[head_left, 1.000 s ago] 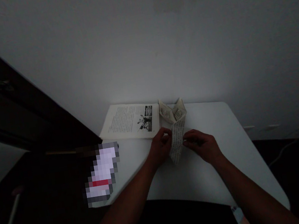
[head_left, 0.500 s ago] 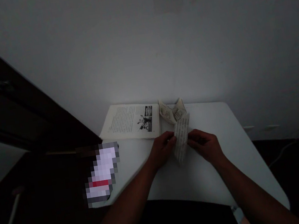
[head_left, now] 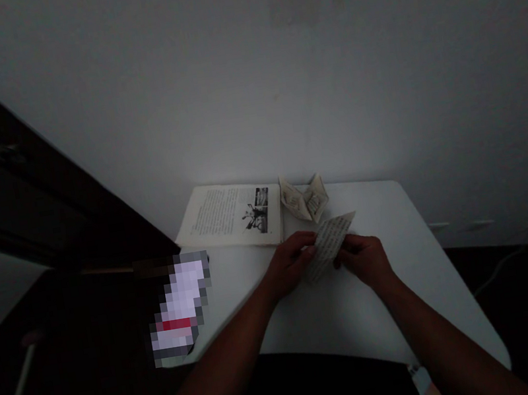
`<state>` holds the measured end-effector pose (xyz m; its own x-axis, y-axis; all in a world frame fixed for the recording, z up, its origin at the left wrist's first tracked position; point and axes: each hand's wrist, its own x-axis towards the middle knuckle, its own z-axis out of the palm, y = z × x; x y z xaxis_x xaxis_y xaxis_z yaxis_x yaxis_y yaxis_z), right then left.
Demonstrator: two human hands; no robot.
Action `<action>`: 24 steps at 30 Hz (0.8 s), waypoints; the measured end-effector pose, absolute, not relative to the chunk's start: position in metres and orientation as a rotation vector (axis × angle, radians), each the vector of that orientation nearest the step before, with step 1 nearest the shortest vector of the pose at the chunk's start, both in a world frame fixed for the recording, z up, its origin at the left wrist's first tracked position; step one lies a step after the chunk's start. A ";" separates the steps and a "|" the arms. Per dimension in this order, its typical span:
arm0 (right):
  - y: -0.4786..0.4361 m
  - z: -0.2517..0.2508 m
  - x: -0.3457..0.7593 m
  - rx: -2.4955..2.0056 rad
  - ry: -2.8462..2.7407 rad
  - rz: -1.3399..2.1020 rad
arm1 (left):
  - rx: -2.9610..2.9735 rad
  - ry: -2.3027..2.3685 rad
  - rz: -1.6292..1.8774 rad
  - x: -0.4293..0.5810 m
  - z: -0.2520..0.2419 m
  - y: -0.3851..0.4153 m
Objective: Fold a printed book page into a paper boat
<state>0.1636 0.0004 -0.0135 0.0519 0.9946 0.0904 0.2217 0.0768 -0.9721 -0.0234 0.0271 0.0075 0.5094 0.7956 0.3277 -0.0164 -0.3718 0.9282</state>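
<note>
Between my hands, above the white table, is a folded sheet of printed paper, tilted with one pointed corner up to the right. My left hand pinches its left edge, thumb in front. On the other side my right hand grips the paper's right edge with curled fingers; some fingertips are hidden behind it. Just beyond the paper stands a folded paper shape with raised points, made of similar printed paper. No hand touches it.
An open book with text and a picture lies at the table's back left. A blurred-out phone-like object is at the left edge of the white table. Behind rises a wall; a dark door stands left.
The folded paper has turned from nearly upright to a slant, its top corner swinging right and down. Both hands still hold it, with small shifts of the fingers.
</note>
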 end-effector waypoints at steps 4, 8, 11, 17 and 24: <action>0.000 -0.007 0.162 -1.290 -1.291 1.038 | 1.773 0.604 0.966 -0.023 0.010 0.027; 0.001 -0.007 0.162 -1.273 -1.284 1.032 | 1.776 0.602 0.936 -0.022 0.011 0.025; 0.001 -0.009 0.162 -1.247 -1.310 1.042 | 1.762 0.610 0.931 -0.022 0.011 0.025; -0.002 -0.013 0.160 -1.240 -1.482 0.953 | 1.645 0.645 0.989 -0.022 0.008 0.028; -0.003 -0.006 0.161 -1.261 -1.774 0.572 | 1.493 0.615 0.948 -0.021 0.005 0.029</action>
<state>0.1606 -0.0034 -0.0056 -0.1174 0.9168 0.3816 0.5216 0.3840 -0.7619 -0.0215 0.0290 0.0052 0.5276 0.8230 0.2104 -0.1439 -0.1575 0.9770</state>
